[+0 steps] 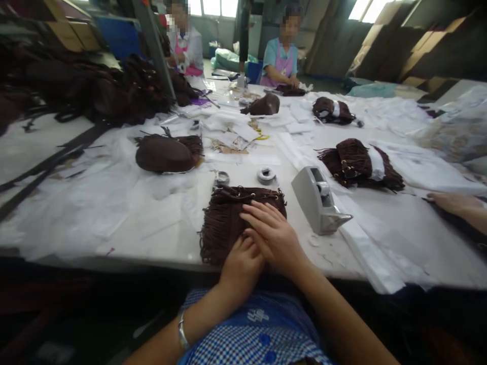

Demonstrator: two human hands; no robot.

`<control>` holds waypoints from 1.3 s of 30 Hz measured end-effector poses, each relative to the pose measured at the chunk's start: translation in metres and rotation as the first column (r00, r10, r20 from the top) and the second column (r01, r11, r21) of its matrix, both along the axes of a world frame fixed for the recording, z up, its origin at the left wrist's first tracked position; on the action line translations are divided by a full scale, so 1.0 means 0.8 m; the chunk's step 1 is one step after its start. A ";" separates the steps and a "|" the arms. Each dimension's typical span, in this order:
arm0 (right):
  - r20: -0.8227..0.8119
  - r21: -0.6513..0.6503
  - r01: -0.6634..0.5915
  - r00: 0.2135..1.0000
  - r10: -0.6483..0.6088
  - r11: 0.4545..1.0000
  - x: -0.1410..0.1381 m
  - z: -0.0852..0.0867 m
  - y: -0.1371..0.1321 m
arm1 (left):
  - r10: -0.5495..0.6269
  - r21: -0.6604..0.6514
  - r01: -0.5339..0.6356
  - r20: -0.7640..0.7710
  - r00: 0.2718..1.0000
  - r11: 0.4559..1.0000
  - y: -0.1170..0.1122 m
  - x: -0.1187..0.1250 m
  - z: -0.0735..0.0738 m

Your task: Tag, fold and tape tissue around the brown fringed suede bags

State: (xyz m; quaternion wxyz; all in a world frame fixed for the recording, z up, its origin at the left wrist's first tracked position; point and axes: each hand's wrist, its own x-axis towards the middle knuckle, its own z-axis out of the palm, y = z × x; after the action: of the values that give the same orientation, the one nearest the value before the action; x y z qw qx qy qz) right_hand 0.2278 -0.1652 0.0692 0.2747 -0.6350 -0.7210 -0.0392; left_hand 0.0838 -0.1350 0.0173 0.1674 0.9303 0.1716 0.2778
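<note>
A dark brown fringed bag (224,223) lies flat before me at the table's near edge, its drawstring top with metal eyelets facing away. My right hand (279,238) rests on the bag's right part, fingers stretched out and lying flat. Beside it and partly beneath it, my left hand (241,263) has its fingers curled on the bag's near edge; the fingertips are partly covered. Just beyond the bag lie two rings wrapped in pale material, a left ring (222,178) and a right ring (266,175). To the right stands a grey tape dispenser (314,203).
Another brown bag (165,153) lies at left; banded fringed bags (355,165) are at right. White paper strips (373,248) and thin sheets (76,203) cover much of the table (171,256). A co-worker's hand (452,202) is at far right; two people work opposite.
</note>
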 end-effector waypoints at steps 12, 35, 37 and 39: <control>0.067 -0.353 0.132 0.991 -0.116 0.926 0.003 -0.072 0.088 | 0.235 -0.249 -0.199 0.124 0.964 0.948 0.097 -0.072 0.042; -0.105 -0.002 -0.003 0.994 0.003 1.000 0.002 -0.054 0.062 | 0.171 -0.882 -0.218 -0.159 0.972 0.418 0.239 -0.015 0.038; -0.069 -0.096 -0.005 0.998 -0.002 0.995 0.003 -0.056 0.066 | 0.227 -0.862 -0.224 -0.131 0.965 0.455 0.241 -0.014 0.028; -0.027 -0.200 -0.007 1.000 0.002 0.980 0.004 -0.058 0.071 | 0.293 -0.812 -0.268 -0.126 0.948 0.518 0.246 -0.015 0.016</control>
State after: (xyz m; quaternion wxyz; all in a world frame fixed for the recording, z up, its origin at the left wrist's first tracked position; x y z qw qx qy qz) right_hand 0.2308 -0.1085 0.0227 0.2195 -0.6581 -0.7190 0.0426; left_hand 0.0722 0.0615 0.0299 0.5347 0.7014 0.4258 0.2020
